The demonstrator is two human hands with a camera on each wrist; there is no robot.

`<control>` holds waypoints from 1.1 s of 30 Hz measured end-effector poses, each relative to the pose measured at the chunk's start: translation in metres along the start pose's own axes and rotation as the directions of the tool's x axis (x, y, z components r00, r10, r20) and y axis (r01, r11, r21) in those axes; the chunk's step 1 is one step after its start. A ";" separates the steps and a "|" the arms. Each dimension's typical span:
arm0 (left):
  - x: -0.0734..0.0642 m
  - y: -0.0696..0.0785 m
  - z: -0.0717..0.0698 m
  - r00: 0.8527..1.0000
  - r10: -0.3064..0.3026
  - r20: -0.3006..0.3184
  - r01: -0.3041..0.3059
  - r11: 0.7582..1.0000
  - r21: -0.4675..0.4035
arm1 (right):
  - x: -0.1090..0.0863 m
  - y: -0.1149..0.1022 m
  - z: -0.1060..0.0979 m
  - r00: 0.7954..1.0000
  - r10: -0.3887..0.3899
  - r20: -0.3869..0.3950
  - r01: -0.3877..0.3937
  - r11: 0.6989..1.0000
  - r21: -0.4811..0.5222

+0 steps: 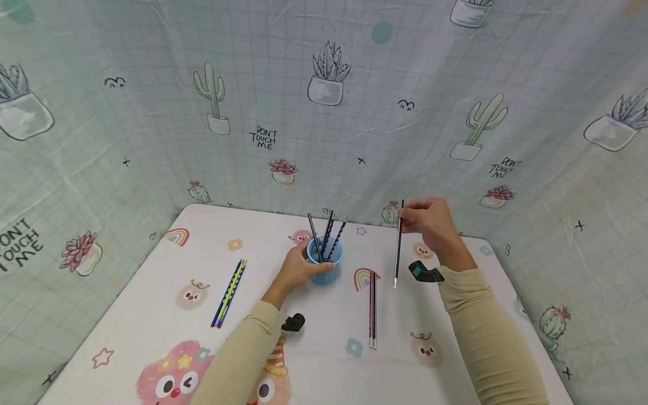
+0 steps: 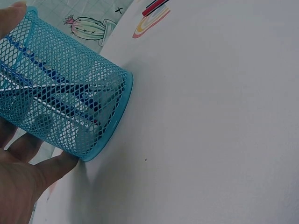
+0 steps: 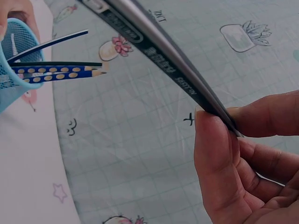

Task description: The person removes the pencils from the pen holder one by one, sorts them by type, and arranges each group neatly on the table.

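My left hand (image 1: 300,264) grips a light blue mesh pen cup (image 2: 122,109) around its side, thumb across the front. Several pencils stand in the cup, some dark and some blue with dots (image 3: 58,71), their upper ends leaning out past the rim. To the right of the cup, my right hand (image 1: 425,216) pinches a dark pencil with silver stripes (image 1: 397,247) near its upper end, between thumb and fingers. This pencil hangs almost vertically, its white eraser end pointing down. Printed lettering shows along its side in the right wrist view.
On the white table (image 1: 314,360), a small group of blue-dotted and yellow-green pencils (image 1: 229,292) lies to the left. Red and dark striped pencils (image 1: 373,312) lie side by side right of centre. A cactus-print cloth (image 1: 324,146) hangs behind the table and along its sides.
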State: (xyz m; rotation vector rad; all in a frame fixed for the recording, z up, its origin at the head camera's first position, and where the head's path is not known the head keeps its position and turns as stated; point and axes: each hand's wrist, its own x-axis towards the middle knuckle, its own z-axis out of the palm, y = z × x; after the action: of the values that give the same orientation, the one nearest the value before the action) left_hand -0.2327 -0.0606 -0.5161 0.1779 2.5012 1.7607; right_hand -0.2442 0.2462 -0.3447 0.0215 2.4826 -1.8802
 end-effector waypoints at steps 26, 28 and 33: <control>0.002 0.000 0.000 1.000 0.020 0.001 -0.020 1.000 0.004 | -0.002 0.039 0.010 0.993 0.072 0.089 -0.071 0.997 -0.019; 0.002 -0.001 0.000 1.000 0.015 0.003 -0.015 1.000 0.003 | -0.002 0.042 0.010 0.992 0.080 0.093 -0.079 0.997 -0.021; 0.002 -0.002 0.000 1.000 0.010 0.001 -0.010 1.000 0.003 | -0.002 0.048 0.013 0.991 0.092 0.095 -0.091 0.996 -0.017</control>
State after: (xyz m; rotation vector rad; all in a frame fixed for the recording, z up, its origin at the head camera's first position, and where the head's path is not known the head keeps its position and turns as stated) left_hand -0.2350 -0.0606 -0.5176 0.1921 2.5064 1.7604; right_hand -0.2409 0.2468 -0.3942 0.0435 2.3878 -1.7863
